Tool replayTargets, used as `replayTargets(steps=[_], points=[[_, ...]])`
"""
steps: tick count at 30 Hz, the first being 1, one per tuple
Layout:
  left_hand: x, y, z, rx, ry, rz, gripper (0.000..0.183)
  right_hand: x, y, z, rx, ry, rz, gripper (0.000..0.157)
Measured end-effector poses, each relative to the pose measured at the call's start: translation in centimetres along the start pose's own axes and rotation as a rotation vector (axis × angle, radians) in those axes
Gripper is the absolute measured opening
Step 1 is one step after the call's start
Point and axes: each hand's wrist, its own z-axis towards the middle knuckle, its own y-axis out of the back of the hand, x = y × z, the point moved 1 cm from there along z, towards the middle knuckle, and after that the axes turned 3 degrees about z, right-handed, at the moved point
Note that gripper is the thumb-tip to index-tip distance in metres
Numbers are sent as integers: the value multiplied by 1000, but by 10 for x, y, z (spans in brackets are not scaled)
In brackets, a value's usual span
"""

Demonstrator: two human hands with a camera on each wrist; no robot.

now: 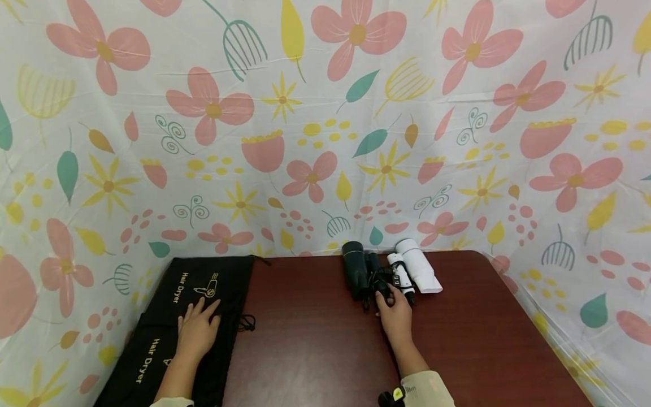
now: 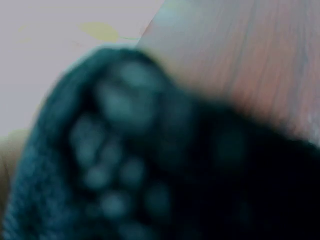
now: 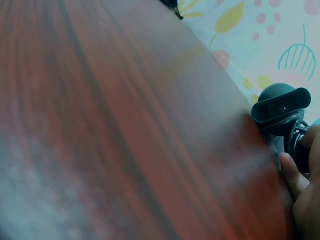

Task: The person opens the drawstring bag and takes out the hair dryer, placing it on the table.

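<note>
My left hand (image 1: 198, 330) rests with spread fingers on a black drawstring bag (image 1: 216, 268) printed "Hair Dryer" in gold. The left wrist view is blurred and mostly filled by a dark shape. At the table's far side, my right hand (image 1: 396, 316) holds the dark hair dryer (image 1: 354, 268) around its handle and wrapped cord, thumb and fingers curled in. That dryer's wide nozzle (image 3: 282, 105) shows in the right wrist view, just beyond the fingers. Immediately to its right lies a white hair dryer (image 1: 421, 268), a black cord wound about its handle.
The reddish-brown table (image 1: 305, 339) meets a flower-patterned cloth (image 1: 315, 113) at its back and sides. A second "Hair Dryer" print shows lower on the black fabric at the left. A black drawstring end (image 1: 247, 323) lies beside the bag.
</note>
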Motion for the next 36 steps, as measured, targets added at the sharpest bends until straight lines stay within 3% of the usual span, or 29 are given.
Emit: replayTargets(steps=[7, 11, 24, 36], points=[[0, -1, -2, -1, 1, 0, 49, -2, -5, -3, -117, 170, -189, 38], [0, -1, -1, 3, -8, -1, 49, -4, -6, -5, -146, 215, -213, 38], [-1, -2, 1, 13, -2, -46, 50, -5, -7, -7, -189, 203, -191, 45], [-15, 11, -1, 45, 43, -155, 55, 14, 13, -17, -164, 188, -127, 37]])
